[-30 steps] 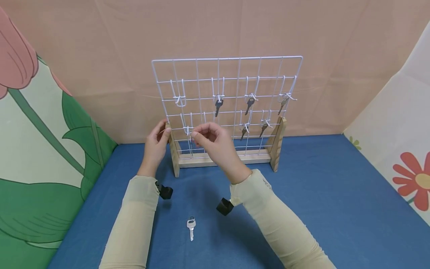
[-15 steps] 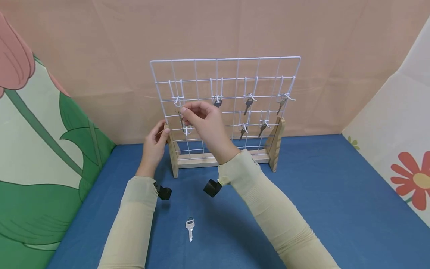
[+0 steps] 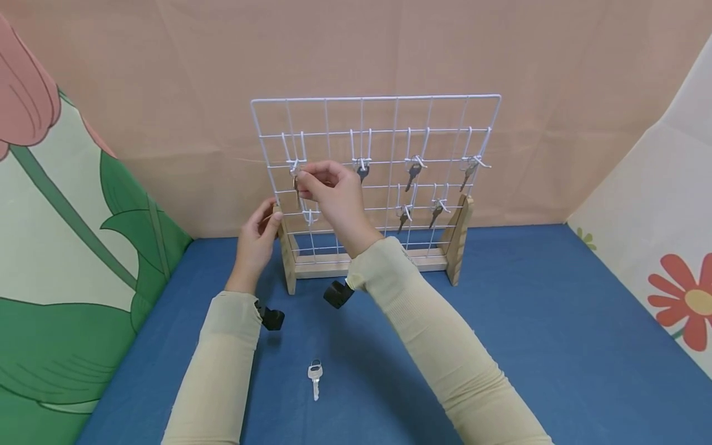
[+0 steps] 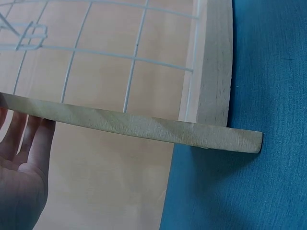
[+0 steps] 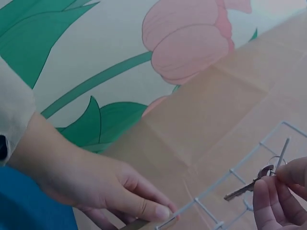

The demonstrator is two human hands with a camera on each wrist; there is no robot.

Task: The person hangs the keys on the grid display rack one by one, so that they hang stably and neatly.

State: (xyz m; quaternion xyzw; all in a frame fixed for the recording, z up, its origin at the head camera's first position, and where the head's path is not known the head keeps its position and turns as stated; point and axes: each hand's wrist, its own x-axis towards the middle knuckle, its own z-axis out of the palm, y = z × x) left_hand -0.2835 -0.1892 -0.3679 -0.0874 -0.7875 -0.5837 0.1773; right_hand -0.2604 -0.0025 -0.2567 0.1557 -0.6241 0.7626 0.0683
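My right hand point(image 3: 336, 191) pinches a key point(image 5: 241, 191) by its head end between thumb and fingertips, at the upper left hook point(image 3: 293, 164) of a white wire rack point(image 3: 378, 97). In the right wrist view the key's small ring point(image 5: 275, 160) is right at the hook's prong point(image 5: 284, 149), and the blade points away from the fingers. My left hand point(image 3: 254, 244) grips the top of the rack's left wooden post point(image 3: 288, 256). In the left wrist view its fingers point(image 4: 41, 143) lie behind that post.
Another key point(image 3: 314, 372) with a ring lies on the blue cloth point(image 3: 534, 321) in front. Several dark keys, such as the upper one point(image 3: 413, 173), hang on the rack's other hooks. A lower left hook point(image 3: 310, 216) carries no key. A beige backdrop point(image 3: 167, 123) stands behind.
My right hand has moved up and slightly left with the key, from beside the lower left hook to the upper left one. The left hand stays on the post.
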